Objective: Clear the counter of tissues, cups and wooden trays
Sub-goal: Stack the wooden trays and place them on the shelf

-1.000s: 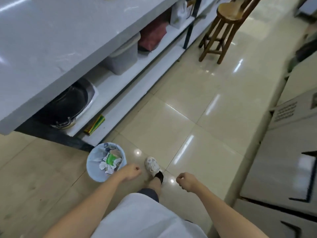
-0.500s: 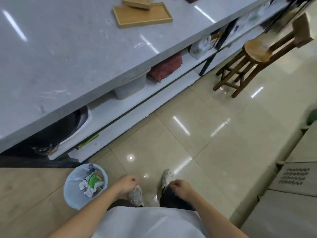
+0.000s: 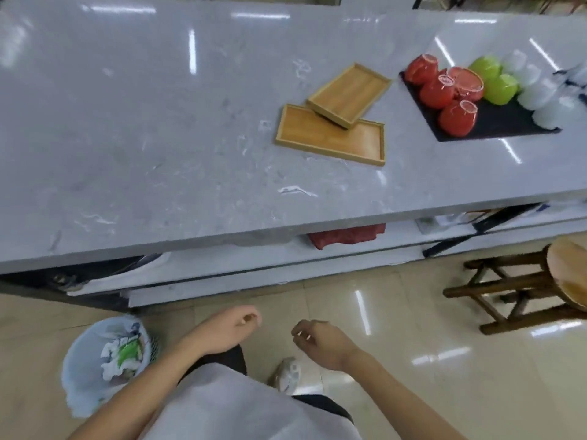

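1. Fingers (image 3: 251, 317) of left hand (image 3: 227, 331): loosely curled, nothing held. Hand hangs low over the floor, in front of the bench (image 3: 158, 138).
2. Fingers (image 3: 301, 331) of right hand (image 3: 324, 344): also half-curled, nothing held. Same height, just right of the left hand, the two apart.
3. Wooden trays: two on the bench, right of centre. Small tray (image 3: 347, 93) sits tilted, its near corner resting on the far edge of the large tray (image 3: 330, 136); both look empty.
4. Cups: all upside down on a dark mat (image 3: 495, 122) at the bench's right end. Red cups (image 3: 444, 93) nearest the trays, green cups (image 3: 494, 79) behind them, white cups (image 3: 540, 93) furthest right. Packed close, touching.
5. Tissues: crumpled white ones in the bin (image 3: 104, 360) on the floor, lower left, beside the left forearm, with something green among them. Can't make out any on the bench top.
6. Under the bench: shelf with a red cloth (image 3: 347, 235) and a dark pan (image 3: 73, 274) at far left, partly hidden.
7. Wooden stool (image 3: 540, 287) on the floor at right, well clear of both hands.
8. One shoe (image 3: 287, 374) visible between the arms.
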